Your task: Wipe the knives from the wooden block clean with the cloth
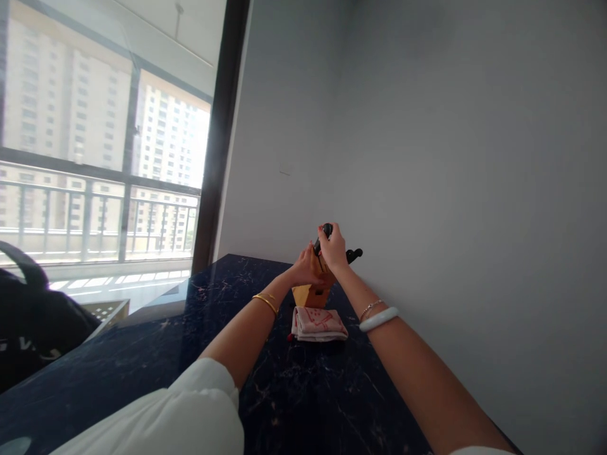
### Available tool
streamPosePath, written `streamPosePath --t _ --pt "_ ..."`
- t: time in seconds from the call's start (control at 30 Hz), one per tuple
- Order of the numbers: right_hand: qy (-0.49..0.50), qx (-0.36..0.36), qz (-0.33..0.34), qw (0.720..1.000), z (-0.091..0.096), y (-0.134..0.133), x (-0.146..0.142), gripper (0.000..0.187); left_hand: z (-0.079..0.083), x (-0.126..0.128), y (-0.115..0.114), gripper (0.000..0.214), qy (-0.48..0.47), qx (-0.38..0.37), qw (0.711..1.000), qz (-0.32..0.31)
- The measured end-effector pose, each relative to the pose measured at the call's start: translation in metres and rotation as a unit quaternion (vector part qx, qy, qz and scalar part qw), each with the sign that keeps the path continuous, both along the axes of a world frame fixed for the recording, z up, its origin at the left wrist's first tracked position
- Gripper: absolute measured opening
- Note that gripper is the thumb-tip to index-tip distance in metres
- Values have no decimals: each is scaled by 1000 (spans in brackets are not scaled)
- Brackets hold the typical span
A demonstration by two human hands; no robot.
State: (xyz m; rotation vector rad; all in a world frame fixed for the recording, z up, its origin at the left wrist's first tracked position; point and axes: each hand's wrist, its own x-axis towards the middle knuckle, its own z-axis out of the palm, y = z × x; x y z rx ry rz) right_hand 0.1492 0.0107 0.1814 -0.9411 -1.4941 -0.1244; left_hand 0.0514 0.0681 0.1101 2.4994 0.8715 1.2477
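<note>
A wooden knife block stands on the dark blue marbled table. My left hand is closed around the upper left side of the block. With its fingers wrapped round a black knife handle, my right hand is at the top of the block; whether the blade sits fully in its slot is hidden. Other black handles stick out to the right, behind my right wrist. Just in front of the block lies a folded pink and white cloth with a red pattern.
Grey walls rise behind and to the right of the table. A black bag is at the far left, near a light perforated surface. Beyond it are large windows. A pale round thing shows at the lower left corner.
</note>
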Motion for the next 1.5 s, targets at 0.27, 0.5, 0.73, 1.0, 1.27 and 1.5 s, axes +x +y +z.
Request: streamPosePath --t 0.27,0.5,0.73,1.0,1.27,1.5 --pt "1 35 -47 998 -3 -3 -1 22 1 2 5 130 -5 -10 1000 -10" --pt "9 95 -70 993 13 -12 -1 20 2 1 11 132 -2 -11 1000 -25" --pt "9 140 -74 987 26 -28 -7 21 2 -1 8 130 -6 0 999 -40" --pt "-18 194 -67 978 43 -48 -13 23 8 -5 -1 121 -5 10 998 -58" --pt "-35 179 -41 982 47 -51 -8 24 12 -9 -5 114 -4 3 997 -78" --pt "28 99 22 994 46 -48 -5 34 13 -11 -5 115 -7 23 996 -83"
